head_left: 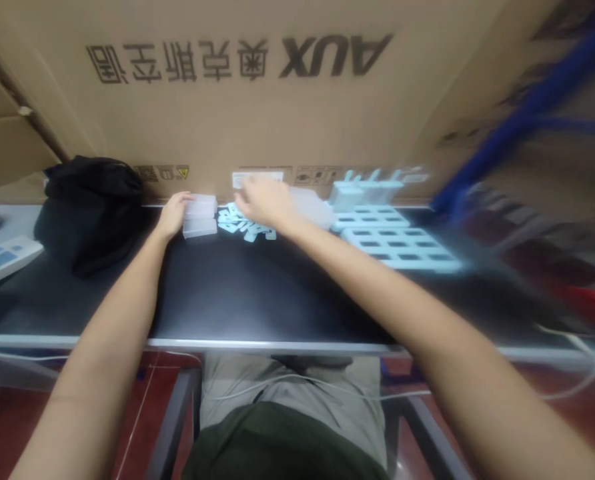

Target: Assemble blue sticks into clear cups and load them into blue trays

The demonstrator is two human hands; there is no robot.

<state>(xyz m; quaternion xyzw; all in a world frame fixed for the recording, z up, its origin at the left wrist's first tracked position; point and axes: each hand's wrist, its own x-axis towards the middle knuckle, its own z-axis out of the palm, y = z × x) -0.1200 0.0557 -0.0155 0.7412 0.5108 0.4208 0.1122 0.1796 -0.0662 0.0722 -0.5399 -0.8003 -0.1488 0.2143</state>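
My left hand (173, 212) rests against the left side of a small stack of clear plastic boxes (200, 217) at the back of the black table (227, 293), its fingers curled round the stack. My right hand (262, 200) reaches over a heap of small pale-blue plastic parts (245, 225), palm down with the fingers bent; motion blur hides whether it holds any. Just right of that hand lies a translucent plastic piece (311, 205).
Pale-blue slotted trays (397, 243) lie at the back right, with a pale-blue rack (365, 190) behind them. A black bag (91, 210) sits at the back left, and a white device with blue keys (0, 259) at the left edge. A large cardboard box (277, 107) walls the back. White cables (572, 373) hang off the front right.
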